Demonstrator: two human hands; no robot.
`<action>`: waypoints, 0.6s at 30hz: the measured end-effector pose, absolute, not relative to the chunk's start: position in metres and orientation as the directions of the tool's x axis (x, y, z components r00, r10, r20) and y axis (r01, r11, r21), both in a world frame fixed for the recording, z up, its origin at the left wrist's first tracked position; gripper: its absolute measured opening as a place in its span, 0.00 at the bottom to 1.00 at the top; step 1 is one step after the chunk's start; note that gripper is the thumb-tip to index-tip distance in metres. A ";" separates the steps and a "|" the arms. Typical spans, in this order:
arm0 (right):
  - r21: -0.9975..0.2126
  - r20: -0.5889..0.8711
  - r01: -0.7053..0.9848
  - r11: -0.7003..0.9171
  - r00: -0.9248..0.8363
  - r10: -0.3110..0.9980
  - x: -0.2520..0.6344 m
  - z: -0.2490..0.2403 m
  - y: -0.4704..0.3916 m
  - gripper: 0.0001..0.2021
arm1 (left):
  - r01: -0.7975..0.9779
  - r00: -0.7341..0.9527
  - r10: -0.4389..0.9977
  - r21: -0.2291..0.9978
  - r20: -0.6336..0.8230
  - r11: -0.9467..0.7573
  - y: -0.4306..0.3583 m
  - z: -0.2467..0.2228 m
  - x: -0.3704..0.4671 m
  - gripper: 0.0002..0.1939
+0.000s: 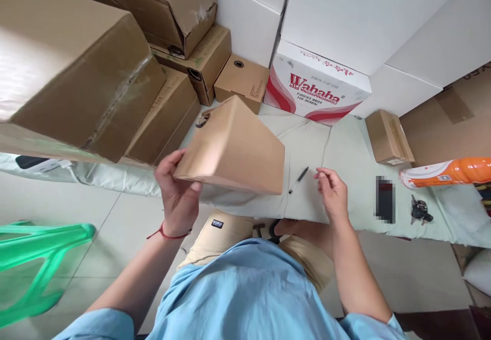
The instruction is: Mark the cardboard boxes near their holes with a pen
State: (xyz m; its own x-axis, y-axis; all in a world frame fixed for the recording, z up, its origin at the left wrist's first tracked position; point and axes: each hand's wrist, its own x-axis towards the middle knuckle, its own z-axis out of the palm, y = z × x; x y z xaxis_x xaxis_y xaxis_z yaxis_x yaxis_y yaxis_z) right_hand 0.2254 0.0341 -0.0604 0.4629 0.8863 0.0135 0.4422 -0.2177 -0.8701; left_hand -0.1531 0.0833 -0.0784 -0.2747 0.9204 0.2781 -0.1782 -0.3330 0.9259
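Observation:
My left hand (178, 197), with a red string at its wrist, grips the near left edge of a plain brown cardboard box (249, 151). The thumb lies on the near side and the other fingers are partly hidden behind the box. Tilted, the box has a dark-rimmed hole in its upper left face. A dark pen (299, 179) lies on the pale cloth (264, 208) just right of the box. Beyond the pen, my right hand (333, 191) hovers with its fingers curled in and the thumb against them, nothing visible in them.
Large cardboard boxes (126, 74) are stacked at the left, with a small box (241, 82) behind. A white and red Wahaha carton (316, 87) stands against the wall. Rightward are another small box (389, 136), an orange bottle (452, 172), a pixelated dark object (385, 200), keys (421, 209). A green stool (46, 258) stands left.

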 end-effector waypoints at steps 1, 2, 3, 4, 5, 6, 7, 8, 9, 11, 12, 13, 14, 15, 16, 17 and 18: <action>-0.908 -0.067 0.353 -0.227 0.412 0.909 0.217 -0.059 0.041 0.25 | -0.347 -0.280 0.952 0.911 0.126 -0.222 0.080 -0.081 -0.154 0.30; -0.935 -0.127 0.269 -0.231 0.355 0.926 0.207 -0.058 0.048 0.28 | -0.490 -0.257 0.966 0.862 -0.003 -0.128 0.078 -0.083 -0.155 0.26; -0.953 -0.172 0.191 -0.235 0.297 0.939 0.196 -0.056 0.056 0.31 | -0.593 -0.219 0.970 0.803 -0.103 -0.049 0.076 -0.085 -0.156 0.21; -0.961 -0.213 0.122 -0.247 0.239 0.947 0.185 -0.054 0.063 0.34 | -0.654 -0.170 0.969 0.756 -0.177 0.024 0.075 -0.086 -0.156 0.19; -0.961 -0.254 0.064 -0.269 0.176 0.951 0.174 -0.051 0.070 0.35 | -0.681 -0.137 0.966 0.729 -0.220 0.070 0.075 -0.087 -0.156 0.20; -0.954 -0.294 0.020 -0.298 0.107 0.950 0.163 -0.049 0.077 0.36 | -0.685 -0.118 0.962 0.722 -0.246 0.101 0.076 -0.088 -0.155 0.21; -0.943 -0.331 -0.012 -0.331 0.036 0.943 0.153 -0.047 0.082 0.35 | -0.676 -0.099 0.958 0.725 -0.268 0.133 0.076 -0.088 -0.154 0.22; -0.931 -0.362 -0.037 -0.363 -0.029 0.932 0.144 -0.045 0.087 0.34 | -0.664 -0.089 0.953 0.730 -0.291 0.161 0.078 -0.088 -0.153 0.22; -0.918 -0.387 -0.058 -0.391 -0.079 0.919 0.136 -0.043 0.090 0.33 | -0.658 -0.088 0.944 0.730 -0.317 0.184 0.079 -0.087 -0.152 0.22; -0.897 -0.418 -0.107 -0.430 -0.116 0.901 0.124 -0.042 0.094 0.32 | -0.658 -0.111 0.919 0.721 -0.377 0.216 0.083 -0.086 -0.149 0.21; -0.887 -0.429 -0.140 -0.441 -0.109 0.897 0.120 -0.042 0.093 0.32 | -0.654 -0.126 0.909 0.722 -0.398 0.225 0.085 -0.086 -0.149 0.21; -0.878 -0.436 -0.175 -0.446 -0.095 0.895 0.117 -0.043 0.092 0.33 | -0.640 -0.134 0.906 0.733 -0.402 0.231 0.087 -0.085 -0.149 0.20; -0.871 -0.436 -0.213 -0.443 -0.082 0.896 0.116 -0.043 0.089 0.33 | -0.618 -0.135 0.910 0.752 -0.391 0.231 0.088 -0.085 -0.149 0.20; -0.866 -0.426 -0.255 -0.430 -0.073 0.902 0.115 -0.043 0.085 0.34 | -0.590 -0.131 0.922 0.776 -0.364 0.223 0.089 -0.085 -0.150 0.19; -0.864 -0.407 -0.297 -0.407 -0.067 0.911 0.116 -0.042 0.081 0.35 | -0.565 -0.131 0.935 0.800 -0.329 0.202 0.090 -0.086 -0.151 0.20; -0.862 -0.382 -0.335 -0.380 -0.061 0.922 0.117 -0.041 0.075 0.37 | -0.547 -0.138 0.946 0.819 -0.292 0.173 0.090 -0.086 -0.151 0.20; -0.862 -0.356 -0.365 -0.351 -0.055 0.933 0.120 -0.040 0.069 0.38 | -0.537 -0.143 0.955 0.831 -0.261 0.147 0.089 -0.086 -0.150 0.19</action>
